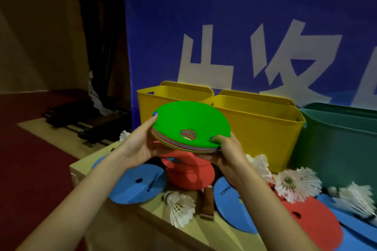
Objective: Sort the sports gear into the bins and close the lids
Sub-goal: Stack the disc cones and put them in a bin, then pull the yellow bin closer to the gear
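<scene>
Both hands hold a stack of flat disc cones [190, 120], green on top, in the air in front of the bins. My left hand [140, 144] grips its left edge and my right hand [226, 151] grips its right edge, thumb on top. Behind the stack stand two open yellow bins [175, 92] [263, 128], and an open dark green bin [342, 140] stands to their right. On the wooden table [126, 228] lie blue discs [136, 185], red discs [189, 171] [312, 222] and several white shuttlecocks [180, 208] [295, 184].
A blue banner with white characters [244, 26] hangs right behind the bins. A brown paddle handle [208, 204] lies between the discs. Left of the table are a red floor and dark equipment [81, 116]. The table's left corner is near my left forearm.
</scene>
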The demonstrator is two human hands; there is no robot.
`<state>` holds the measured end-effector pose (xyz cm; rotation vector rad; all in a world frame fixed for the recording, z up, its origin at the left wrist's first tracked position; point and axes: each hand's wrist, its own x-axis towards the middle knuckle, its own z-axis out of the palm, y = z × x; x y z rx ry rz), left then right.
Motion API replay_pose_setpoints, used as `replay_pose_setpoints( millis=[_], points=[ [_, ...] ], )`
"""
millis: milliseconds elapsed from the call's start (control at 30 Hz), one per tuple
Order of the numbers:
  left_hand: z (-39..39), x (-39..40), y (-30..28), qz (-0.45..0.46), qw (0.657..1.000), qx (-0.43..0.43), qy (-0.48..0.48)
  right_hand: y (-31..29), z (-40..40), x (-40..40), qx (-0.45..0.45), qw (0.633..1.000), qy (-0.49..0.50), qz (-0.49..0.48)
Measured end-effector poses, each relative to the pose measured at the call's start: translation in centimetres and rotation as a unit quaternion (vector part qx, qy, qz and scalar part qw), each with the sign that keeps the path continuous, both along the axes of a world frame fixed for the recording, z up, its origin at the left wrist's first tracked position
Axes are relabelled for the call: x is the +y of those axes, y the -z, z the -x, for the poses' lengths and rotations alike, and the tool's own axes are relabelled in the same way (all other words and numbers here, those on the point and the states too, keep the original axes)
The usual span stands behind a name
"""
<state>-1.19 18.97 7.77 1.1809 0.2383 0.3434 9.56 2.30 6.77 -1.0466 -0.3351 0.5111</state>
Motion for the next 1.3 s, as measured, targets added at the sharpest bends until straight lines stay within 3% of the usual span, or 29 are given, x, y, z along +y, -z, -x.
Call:
replay_pose_setpoints(
  millis=[133, 400, 733, 967, 1100, 1300],
  points=[
    [-1.4, 3.3, -2.2, -0.010, 0.996, -0.015, -0.088, -3.3, -1.4, 2.7, -0.029, 0.999, 0.010, -0.016],
    [-9.8, 11.3, -8.7, 0.018, 0.993, -0.045, -0.110, -10.2, -9.0, 9.7, -0.007, 1.000, -0.009, 0.001],
    [-18.2, 15.1, -6.9, 0.062, 0.988, -0.030, -0.139, -9.5, -17.9, 15.8, -0.029, 0.994, 0.043, 0.093],
    [-17.7, 15.6, -5.2, 0.043, 0.990, 0.018, -0.131, -8.2, -19.3, 19.4, -0.042, 0.968, 0.018, 0.246],
    [-16.0, 15.4, -4.6, 0.023, 0.991, 0.015, -0.128, -9.0, -18.4, 17.8, -0.093, 0.958, 0.050, 0.267],
    [-11.4, 14.7, -5.1, 0.012, 0.990, 0.031, -0.140, -9.1, -15.1, 14.7, -0.124, 0.946, 0.004, 0.298]
  ],
)
